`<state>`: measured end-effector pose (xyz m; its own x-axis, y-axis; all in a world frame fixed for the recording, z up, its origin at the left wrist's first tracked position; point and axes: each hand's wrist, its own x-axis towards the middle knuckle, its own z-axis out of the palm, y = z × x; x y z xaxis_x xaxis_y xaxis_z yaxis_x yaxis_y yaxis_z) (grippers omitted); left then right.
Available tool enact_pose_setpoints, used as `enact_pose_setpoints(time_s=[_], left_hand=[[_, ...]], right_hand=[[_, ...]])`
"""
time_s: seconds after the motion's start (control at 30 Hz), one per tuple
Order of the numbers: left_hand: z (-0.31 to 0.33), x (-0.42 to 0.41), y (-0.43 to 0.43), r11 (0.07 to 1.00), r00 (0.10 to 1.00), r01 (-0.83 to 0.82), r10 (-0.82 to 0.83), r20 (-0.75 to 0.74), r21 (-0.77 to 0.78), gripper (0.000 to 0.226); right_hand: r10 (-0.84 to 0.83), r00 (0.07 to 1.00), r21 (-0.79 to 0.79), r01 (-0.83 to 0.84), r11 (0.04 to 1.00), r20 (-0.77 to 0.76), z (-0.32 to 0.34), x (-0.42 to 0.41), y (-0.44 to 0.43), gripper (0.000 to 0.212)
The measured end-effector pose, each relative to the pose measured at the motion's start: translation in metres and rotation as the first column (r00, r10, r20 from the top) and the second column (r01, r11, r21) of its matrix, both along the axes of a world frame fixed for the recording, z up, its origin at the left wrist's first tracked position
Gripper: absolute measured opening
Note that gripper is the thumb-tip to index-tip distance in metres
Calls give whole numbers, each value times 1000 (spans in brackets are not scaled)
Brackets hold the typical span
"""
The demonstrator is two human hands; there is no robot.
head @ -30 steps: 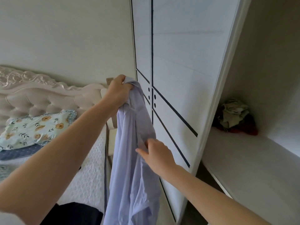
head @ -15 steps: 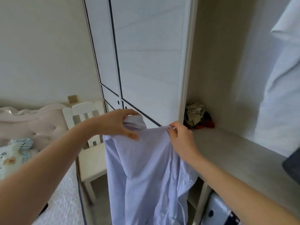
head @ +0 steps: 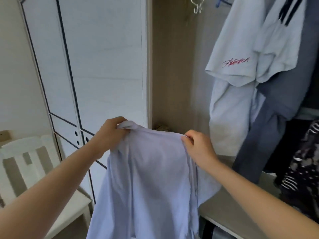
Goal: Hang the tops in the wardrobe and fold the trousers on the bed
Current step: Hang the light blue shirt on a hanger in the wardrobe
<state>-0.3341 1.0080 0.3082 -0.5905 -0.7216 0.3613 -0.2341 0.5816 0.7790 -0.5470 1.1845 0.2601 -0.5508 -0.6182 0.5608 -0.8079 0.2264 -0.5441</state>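
The person holds a pale lilac shirt [head: 150, 178] up by its top edge in front of the open wardrobe [head: 170, 69]. The left hand [head: 110, 133] grips a bunched fold of the collar area, fingers curled round the cloth. The right hand [head: 198, 147] pinches the shoulder edge further right. The shirt hangs down between the two arms, near and low in the scene, outside the wardrobe.

Inside the open compartment several clothes hang at the right. A white T-shirt [head: 250, 40] with red script on its sleeve is nearest the middle. Just right of it hangs a grey garment [head: 276, 104], and a dark patterned one [head: 303, 161] is at the far right edge. Pale hooks [head: 197, 5] hang at the top. On the compartment's shelf [head: 227, 209], in the far left corner, a crumpled bundle [head: 161, 127] shows just above the shirt, mostly hidden.

Left of the opening stands the closed white wardrobe door [head: 103, 57] with dark lines. A white chair [head: 25, 161] stands at the near left.
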Motion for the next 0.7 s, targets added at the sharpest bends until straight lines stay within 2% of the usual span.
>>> enact_pose_setpoints(time_s=[0.07,0.27,0.4,0.5,0.6,0.7], left_hand=[[9,-8,6,993,995,92,-88,-53,74,15],[41,-38,18,974,978,196,-184,-102,117,15],[64,-59,21,958,958,277,-269,-102,76,19],[86,-76,21,949,946,314,-309,-101,34,21],[108,-92,18,951,944,308,-305,-124,7,22],[122,-107,14,951,944,306,-308,-118,-34,22]], right_hand=[[-47,999,62,48,997,-18,7,-5,8,20],[-66,996,273,81,959,-63,36,-15,20,16],[-73,990,356,112,928,-122,58,-19,24,27],[-65,984,425,131,896,-165,82,-22,24,25],[-79,973,396,162,904,-218,118,-22,22,22],[-133,935,265,226,937,-328,164,-25,17,19]])
